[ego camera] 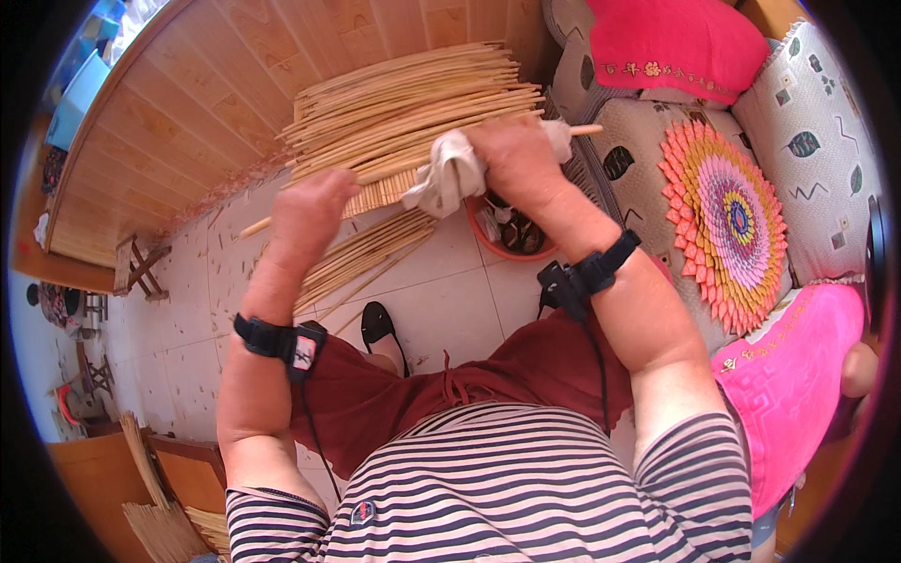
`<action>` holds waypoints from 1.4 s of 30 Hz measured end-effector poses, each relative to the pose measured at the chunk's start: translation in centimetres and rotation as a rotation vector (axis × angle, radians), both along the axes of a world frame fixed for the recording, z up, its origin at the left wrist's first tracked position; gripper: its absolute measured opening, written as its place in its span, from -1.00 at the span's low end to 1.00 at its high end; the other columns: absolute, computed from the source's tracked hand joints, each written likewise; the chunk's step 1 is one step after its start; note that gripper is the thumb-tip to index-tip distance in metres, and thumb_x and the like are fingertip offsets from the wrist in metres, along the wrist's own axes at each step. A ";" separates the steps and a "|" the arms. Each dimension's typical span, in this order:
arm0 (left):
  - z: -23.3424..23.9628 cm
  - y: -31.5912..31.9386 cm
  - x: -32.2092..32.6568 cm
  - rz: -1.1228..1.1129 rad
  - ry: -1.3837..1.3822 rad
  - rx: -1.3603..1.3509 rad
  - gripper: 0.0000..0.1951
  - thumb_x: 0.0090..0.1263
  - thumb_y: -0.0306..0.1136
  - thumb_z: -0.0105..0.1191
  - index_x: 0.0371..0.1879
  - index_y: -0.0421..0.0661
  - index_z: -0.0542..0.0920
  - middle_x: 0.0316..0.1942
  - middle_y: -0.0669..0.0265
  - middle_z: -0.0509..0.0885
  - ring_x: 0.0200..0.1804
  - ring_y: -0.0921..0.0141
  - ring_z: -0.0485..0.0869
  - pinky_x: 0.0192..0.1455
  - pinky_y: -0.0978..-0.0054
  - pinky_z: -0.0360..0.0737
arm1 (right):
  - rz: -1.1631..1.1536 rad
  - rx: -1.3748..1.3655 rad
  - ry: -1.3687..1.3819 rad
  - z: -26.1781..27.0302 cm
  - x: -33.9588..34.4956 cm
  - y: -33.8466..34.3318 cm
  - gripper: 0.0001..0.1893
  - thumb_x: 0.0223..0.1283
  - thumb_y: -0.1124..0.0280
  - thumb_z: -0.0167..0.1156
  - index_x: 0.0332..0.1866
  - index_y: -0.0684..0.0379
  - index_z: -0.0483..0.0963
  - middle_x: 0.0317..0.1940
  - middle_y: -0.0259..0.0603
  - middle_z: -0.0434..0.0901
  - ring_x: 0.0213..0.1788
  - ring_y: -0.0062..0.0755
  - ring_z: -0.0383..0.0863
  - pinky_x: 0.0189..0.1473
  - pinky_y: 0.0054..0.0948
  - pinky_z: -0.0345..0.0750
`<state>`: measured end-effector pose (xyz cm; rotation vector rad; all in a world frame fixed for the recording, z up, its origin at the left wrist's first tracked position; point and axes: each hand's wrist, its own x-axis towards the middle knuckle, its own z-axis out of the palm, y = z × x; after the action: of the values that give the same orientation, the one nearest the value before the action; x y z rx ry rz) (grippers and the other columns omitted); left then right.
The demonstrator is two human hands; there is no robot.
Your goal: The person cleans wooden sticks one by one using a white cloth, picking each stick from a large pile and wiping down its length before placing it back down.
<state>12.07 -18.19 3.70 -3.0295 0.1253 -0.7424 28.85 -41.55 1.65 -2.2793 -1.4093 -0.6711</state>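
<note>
A long, pale wooden stick [394,167] slants across in front of me, its left end lower than its right. My left hand [314,211] is closed around it near the left end. Further along, my right hand [517,158] grips a whitish cloth [448,174] wrapped about the same stick, whose tip pokes out beyond the hand. Behind and below lies a broad stack of similar thin sticks [415,91], partly hidden by my hands and the cloth. A smaller bundle of sticks [369,250] rests lower, close to my left forearm.
An orange-red basin [486,243] holding small items stands below my right hand. To the right is a patterned sofa [619,127] with a round petalled mat [735,218] and pink cloths [683,49]. A small wooden stool [141,267] stands left, by the wood-panelled surface [211,91]. Debris dots the tiled floor [183,366].
</note>
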 end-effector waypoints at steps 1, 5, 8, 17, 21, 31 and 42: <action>0.0 1.6 -0.5 -0.003 0.000 -0.153 -0.85 0.22 -0.29 0.18 -0.29 -0.04 0.60 -0.43 0.28 0.63 -0.40 0.27 0.61 -0.36 0.38 0.53 | -0.025 -0.017 0.025 0.2 0.8 -0.6 -0.81 -0.08 0.40 0.15 -0.28 0.07 0.53 -0.43 -0.21 0.58 -0.25 -0.14 0.59 -0.12 -0.23 0.43; -0.2 8.4 -3.1 -0.037 0.110 -0.516 -0.88 0.28 -0.38 0.15 -0.28 -0.12 0.66 -0.43 0.28 0.66 -0.47 0.47 0.55 -0.39 0.54 0.48 | -0.141 0.028 -0.159 0.8 4.5 -3.4 -0.76 -0.06 0.43 0.16 -0.21 0.07 0.56 -0.36 -0.19 0.63 -0.22 -0.13 0.60 -0.13 -0.20 0.47; -2.4 13.3 -5.3 0.154 0.125 -0.845 -0.87 0.37 -0.35 0.08 -0.23 -0.09 0.66 -0.59 0.43 0.58 -0.63 0.58 0.41 -0.61 0.63 0.31 | -0.273 0.134 0.094 -0.5 7.9 -6.2 -0.74 0.01 0.46 0.17 -0.12 0.10 0.55 -0.31 -0.16 0.64 -0.19 -0.07 0.62 -0.13 -0.26 0.53; 0.2 5.6 -0.3 0.006 0.003 -1.369 -0.81 0.48 -0.29 -0.09 -0.16 -0.09 0.56 -0.58 0.50 0.48 -0.68 0.69 0.26 -0.66 0.75 0.17 | 0.433 0.948 1.590 1.7 2.6 1.2 -0.51 0.06 0.36 0.36 0.11 0.17 0.39 -0.01 -0.29 0.48 0.10 -0.38 0.43 0.07 -0.26 0.45; -0.7 -2.1 2.5 -0.045 0.439 -1.383 -0.87 0.46 -0.36 -0.06 -0.25 -0.11 0.55 -0.51 0.51 0.46 -0.52 0.68 0.33 -0.49 0.75 0.29 | 0.740 0.977 1.858 1.3 -1.0 4.6 -0.55 0.05 0.42 0.36 0.06 0.13 0.40 -0.07 -0.32 0.49 0.10 -0.39 0.41 0.13 -0.28 0.39; -0.1 1.3 0.9 -0.016 0.673 -1.166 -0.86 0.43 -0.35 -0.06 -0.25 -0.10 0.57 -0.62 0.57 0.40 -0.55 0.69 0.30 -0.52 0.73 0.21 | 0.512 1.392 1.886 2.6 -1.1 2.7 -0.67 0.14 0.49 0.27 0.01 0.10 0.40 -0.09 -0.36 0.50 0.06 -0.39 0.43 0.20 -0.31 0.37; 0.7 8.9 -4.0 0.121 0.766 -1.285 -0.85 0.38 -0.35 -0.03 -0.29 -0.09 0.61 -0.65 0.53 0.42 -0.63 0.71 0.25 -0.60 0.75 0.13 | 0.447 1.522 1.712 2.8 1.0 0.2 -0.64 0.15 0.40 0.26 0.05 0.06 0.39 -0.02 -0.32 0.51 0.12 -0.33 0.43 0.30 -0.21 0.32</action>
<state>8.04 -9.32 4.36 -4.1855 -0.8333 0.7381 29.82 -41.35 4.48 -0.5680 -0.1419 0.3790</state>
